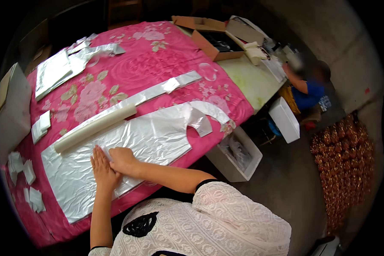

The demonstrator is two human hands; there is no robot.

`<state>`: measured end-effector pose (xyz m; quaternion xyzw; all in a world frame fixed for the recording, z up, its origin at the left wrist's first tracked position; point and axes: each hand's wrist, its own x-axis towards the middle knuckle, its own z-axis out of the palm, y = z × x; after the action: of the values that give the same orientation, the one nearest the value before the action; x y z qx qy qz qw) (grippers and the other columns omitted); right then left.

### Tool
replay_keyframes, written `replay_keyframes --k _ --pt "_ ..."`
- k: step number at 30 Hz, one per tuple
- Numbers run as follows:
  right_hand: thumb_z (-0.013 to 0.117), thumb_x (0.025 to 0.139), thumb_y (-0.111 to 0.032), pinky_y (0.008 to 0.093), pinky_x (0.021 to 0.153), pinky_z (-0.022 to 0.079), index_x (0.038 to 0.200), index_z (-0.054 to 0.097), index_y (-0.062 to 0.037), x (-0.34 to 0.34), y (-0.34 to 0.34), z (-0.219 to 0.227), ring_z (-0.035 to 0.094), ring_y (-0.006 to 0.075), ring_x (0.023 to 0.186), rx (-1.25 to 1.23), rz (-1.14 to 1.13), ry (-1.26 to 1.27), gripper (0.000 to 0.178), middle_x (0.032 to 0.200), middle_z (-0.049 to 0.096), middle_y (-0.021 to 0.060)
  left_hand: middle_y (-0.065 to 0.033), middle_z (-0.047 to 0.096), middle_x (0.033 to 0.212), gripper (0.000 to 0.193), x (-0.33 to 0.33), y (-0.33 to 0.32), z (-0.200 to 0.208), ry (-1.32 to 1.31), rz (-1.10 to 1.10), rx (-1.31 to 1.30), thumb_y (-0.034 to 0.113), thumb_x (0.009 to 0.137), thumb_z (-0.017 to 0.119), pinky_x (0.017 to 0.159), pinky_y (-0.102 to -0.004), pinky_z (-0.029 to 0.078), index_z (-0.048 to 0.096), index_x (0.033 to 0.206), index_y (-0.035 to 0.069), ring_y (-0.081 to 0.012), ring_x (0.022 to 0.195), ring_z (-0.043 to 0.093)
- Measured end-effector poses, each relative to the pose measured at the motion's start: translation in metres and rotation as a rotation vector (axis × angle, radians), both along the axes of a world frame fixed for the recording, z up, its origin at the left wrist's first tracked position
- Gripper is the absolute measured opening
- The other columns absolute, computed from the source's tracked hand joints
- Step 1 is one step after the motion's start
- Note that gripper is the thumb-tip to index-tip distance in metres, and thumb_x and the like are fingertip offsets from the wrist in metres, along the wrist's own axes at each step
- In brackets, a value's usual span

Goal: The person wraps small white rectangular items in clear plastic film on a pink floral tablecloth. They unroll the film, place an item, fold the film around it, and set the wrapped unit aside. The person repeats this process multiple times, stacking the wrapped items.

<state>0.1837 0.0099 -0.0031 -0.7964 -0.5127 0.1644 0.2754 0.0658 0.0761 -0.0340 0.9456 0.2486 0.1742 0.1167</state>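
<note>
A crinkled silver sheet (158, 132), cut with curved edges at its right end, is spread over the pink floral cloth (158, 55) on the table. On it my left hand (102, 170) lies flat, its fingers together and stretched away from me. Against its right side is my right hand (124, 161), closed, knuckles up, pressed down on the sheet. Whatever its fingers may hold is hidden. Just beyond both hands, a long cream roll (96, 129) rests along the sheet's far edge.
A long silver strip (158, 90) lies beyond the roll. Folded silver pieces (53, 72) sit at the far left, smaller ones (36, 199) nearer. An open cardboard box (219, 45) stands at the back. Below the right edge is a white bin (239, 155). Another person (307, 89) works at right.
</note>
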Motion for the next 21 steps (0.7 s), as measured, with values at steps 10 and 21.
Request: replay_keyframes --k 10,21 --pt "0.075 0.06 -0.019 0.0402 0.066 0.048 0.07 0.061 -0.005 0.018 -0.001 -0.007 0.062 0.0297 0.074 -0.086 -0.05 0.065 0.022 0.073 0.063 0.012 -0.0247 0.012 0.148 0.098 -0.003 0.002 0.0 0.008 -0.072 0.106 0.053 0.076 0.054 0.111 -0.0495 0.006 0.012 0.141 -0.007 -0.0365 0.139 0.011" --pt "0.071 0.056 -0.014 0.0407 0.061 0.048 0.059 0.059 -0.0081 0.019 -0.002 -0.013 0.062 0.0298 0.068 -0.008 -0.094 0.123 0.014 0.066 0.062 0.0104 -0.0238 0.011 0.149 0.081 -0.048 -0.009 0.039 0.165 -0.311 0.138 0.045 0.071 0.059 0.109 -0.0561 0.005 0.035 0.136 0.003 -0.0419 0.138 0.006"
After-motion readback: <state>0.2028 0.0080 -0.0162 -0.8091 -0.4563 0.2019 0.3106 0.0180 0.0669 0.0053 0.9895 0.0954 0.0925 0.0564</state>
